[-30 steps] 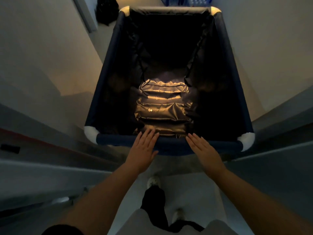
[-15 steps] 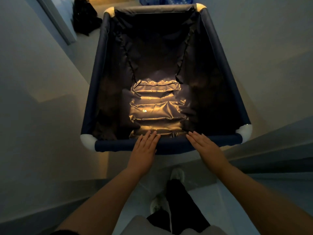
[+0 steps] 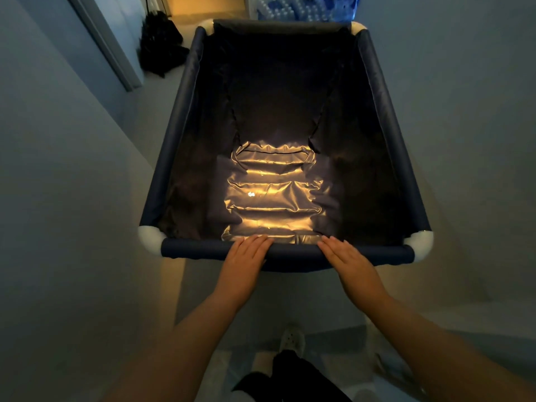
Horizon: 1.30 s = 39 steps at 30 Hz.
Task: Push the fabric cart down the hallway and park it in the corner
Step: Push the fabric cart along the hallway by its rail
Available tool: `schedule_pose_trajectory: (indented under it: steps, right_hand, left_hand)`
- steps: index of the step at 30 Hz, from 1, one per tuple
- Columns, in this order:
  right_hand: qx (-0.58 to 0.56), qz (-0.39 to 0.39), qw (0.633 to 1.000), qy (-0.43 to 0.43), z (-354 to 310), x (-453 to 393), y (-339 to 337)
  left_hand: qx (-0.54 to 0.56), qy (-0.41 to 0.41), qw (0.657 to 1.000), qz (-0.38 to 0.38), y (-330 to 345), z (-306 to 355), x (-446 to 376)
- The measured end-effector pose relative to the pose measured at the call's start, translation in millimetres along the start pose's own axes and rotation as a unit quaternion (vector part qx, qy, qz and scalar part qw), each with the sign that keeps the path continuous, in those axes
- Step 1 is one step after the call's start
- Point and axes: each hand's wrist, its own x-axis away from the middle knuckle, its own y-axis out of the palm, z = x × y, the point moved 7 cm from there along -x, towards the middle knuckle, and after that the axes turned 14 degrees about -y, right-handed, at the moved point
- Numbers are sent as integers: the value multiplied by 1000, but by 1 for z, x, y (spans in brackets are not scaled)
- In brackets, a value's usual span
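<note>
The fabric cart (image 3: 174,140) fills the middle of the view, dark blue with white corner joints at its rim. It is empty apart from its crumpled shiny lining (image 3: 272,195) at the bottom, which catches warm light. My left hand (image 3: 243,262) lies flat on the near rail, left of its middle, fingers straight and pointing forward. My right hand (image 3: 348,262) lies the same way on the rail to the right. Neither hand curls around the rail.
Pale walls (image 3: 58,198) run close along both sides of the cart in a narrow hallway. Ahead on the left are a door frame (image 3: 107,44) and a black bag (image 3: 161,44) on the floor. A pack of water bottles (image 3: 304,8) stands past the cart's far end.
The cart and I have moved forward down the hallway, leaving the metal-edged threshold behind. The bag and bottles are nearer. Both hands stay in the same place on the rail.
</note>
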Motion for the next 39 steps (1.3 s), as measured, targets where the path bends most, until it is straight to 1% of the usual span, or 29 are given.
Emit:
schedule_pose_trajectory:
  steps: [7, 11, 17, 20, 24, 30, 36, 39]
  right_hand:
    - [11, -32, 999, -17, 72, -74, -1]
    - [9, -33, 999, -17, 111, -114, -3]
    - [28, -28, 999, -32, 161, -170, -15]
    - [31, -28, 998, -41, 184, -195, -21]
    - [27, -28, 997, -68, 217, -226, -26]
    - [-15, -17, 993, -118, 267, -264, -29]
    - [-63, -7, 984, -165, 306, -287, -34]
    - [-89, -24, 979, -182, 316, -291, -37]
  left_hand:
    - [-2, -15, 1000, -5, -4, -7, -93]
    - [2, -21, 1000, -4, -4, -12, -142]
    - [9, -34, 999, 24, -5, -18, -211]
    - [16, -44, 999, 22, -4, -16, -241]
    - [7, -62, 997, 44, -7, -12, -278]
    - [-15, -112, 991, 75, -5, -3, -318]
    - [-15, -168, 983, 79, 5, 13, -339]
    - [-15, -190, 978, 87, 10, 24, -341]
